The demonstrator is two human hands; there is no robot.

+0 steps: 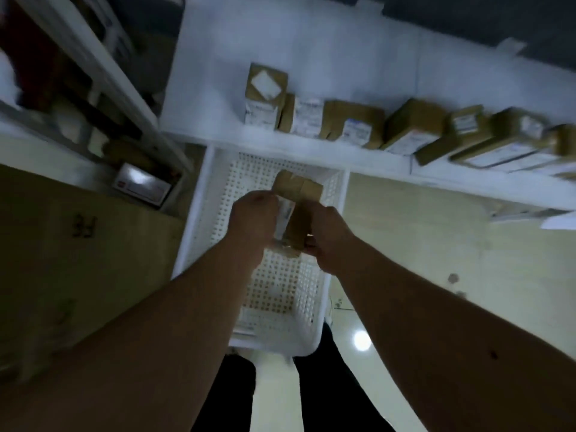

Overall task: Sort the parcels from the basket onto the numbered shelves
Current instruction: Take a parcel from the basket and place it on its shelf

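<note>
A white perforated plastic basket stands on the floor below me. Over it, my left hand and my right hand both grip a small brown cardboard parcel with a white label on its left face. A second brown parcel lies in the basket just beyond my hands. A white shelf runs across the top of the view and carries a row of several brown parcels with white labels. The picture is blurred by motion.
A metal rack with dark items stands at the left, with a small device at its foot. A large cardboard surface fills the left. Pale glossy floor lies to the right of the basket. My dark trouser legs show at the bottom.
</note>
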